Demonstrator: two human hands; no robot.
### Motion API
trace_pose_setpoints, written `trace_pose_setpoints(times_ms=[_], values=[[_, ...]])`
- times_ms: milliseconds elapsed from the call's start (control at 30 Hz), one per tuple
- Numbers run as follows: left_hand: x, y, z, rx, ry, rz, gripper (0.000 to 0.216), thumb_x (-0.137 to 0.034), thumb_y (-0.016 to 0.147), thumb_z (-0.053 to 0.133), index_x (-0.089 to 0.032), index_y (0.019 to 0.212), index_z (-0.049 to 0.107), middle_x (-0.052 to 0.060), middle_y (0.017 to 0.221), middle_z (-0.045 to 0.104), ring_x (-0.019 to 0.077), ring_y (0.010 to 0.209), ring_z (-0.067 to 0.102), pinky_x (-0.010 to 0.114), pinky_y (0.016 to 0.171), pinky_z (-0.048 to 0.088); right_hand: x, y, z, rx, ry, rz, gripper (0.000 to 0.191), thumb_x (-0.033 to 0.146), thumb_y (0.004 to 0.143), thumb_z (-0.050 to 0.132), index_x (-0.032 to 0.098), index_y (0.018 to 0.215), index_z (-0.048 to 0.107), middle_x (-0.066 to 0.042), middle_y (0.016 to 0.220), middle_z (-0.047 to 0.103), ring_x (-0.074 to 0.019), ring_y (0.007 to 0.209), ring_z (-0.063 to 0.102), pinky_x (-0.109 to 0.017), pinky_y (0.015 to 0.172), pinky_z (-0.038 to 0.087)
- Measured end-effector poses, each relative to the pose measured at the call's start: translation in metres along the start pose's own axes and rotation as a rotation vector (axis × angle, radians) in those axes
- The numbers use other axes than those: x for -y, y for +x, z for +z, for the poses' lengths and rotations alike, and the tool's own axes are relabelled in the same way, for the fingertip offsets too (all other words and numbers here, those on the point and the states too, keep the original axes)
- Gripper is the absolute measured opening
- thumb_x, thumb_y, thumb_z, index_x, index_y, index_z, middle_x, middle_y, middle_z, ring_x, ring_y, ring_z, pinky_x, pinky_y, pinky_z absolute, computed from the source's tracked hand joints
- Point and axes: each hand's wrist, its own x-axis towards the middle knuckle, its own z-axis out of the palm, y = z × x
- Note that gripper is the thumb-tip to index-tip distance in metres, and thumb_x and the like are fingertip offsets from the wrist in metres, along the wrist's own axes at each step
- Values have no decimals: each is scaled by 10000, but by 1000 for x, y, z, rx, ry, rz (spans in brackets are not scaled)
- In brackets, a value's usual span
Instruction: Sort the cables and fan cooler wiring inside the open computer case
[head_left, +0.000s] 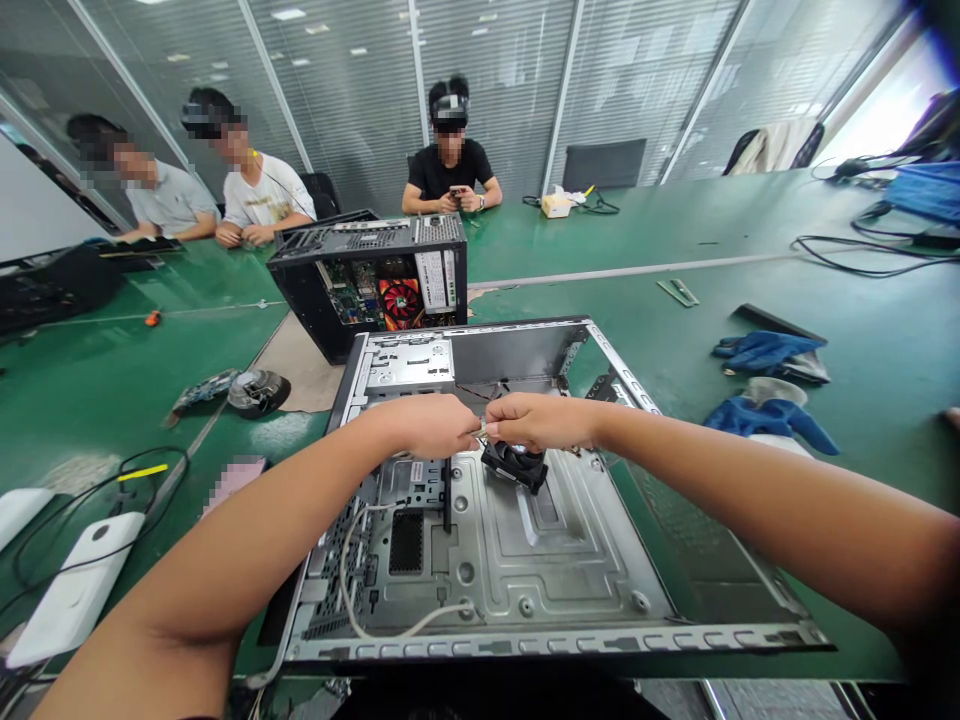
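Note:
My left hand (442, 425) and my right hand (536, 420) meet over an open metal computer case (517, 560) lying flat on the table. Both are closed, fingertips almost touching, around a thin light-coloured cable (479, 433), largely hidden by the fingers. Just below my right hand a black cooling fan (516, 468) rests tilted inside the case. A pale grey cable (345, 570) loops along the near left of the case floor. At the case's far left sits a metal drive bay (411, 362).
Behind stands another computer tower (367, 240) with its side open. Blue gloves (772, 355) lie to the right, a heatsink fan (259, 393) and a white power strip (79, 590) to the left. Three people (450, 165) sit across the green table (637, 290).

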Motion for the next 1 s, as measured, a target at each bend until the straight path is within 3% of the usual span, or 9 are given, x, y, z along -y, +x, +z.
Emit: trace_pose_setpoints(times_ms=[167,367,500,800,1000], values=[[1,0,1,-20,-26,37,393,-421,917,366,-178,939,674,73,772,657,161,612,540,286,564,369,-2,1,-1,94,135,26,246,367,923,460,181,764,440,90,542,270,-64,459,207,-202,425,206],[-1,-1,0,-25,-12,-7,382,-411,914,373,-168,921,668,88,791,664,167,617,554,293,556,374,0,-1,2,-39,-59,-19,191,340,879,514,178,797,456,53,658,361,-76,544,318,-203,459,285],[-2,-2,0,-4,-9,-6,394,-413,914,371,-160,922,673,95,788,669,172,621,566,294,566,383,3,-2,3,-52,-171,-44,176,316,867,518,171,782,465,53,638,371,-75,537,325,-208,464,264],[-3,-2,-1,-20,-22,22,374,-407,917,376,-182,946,673,78,770,666,165,604,549,292,557,371,0,-3,0,50,10,-1,248,356,934,430,176,763,449,71,573,333,-62,453,273,-207,418,241],[-3,-2,0,-27,-13,-23,369,-393,915,375,-163,903,664,83,778,658,162,612,554,291,555,378,-3,-2,0,-41,-123,-46,240,370,909,473,182,764,437,53,619,389,-74,510,346,-206,451,299]])
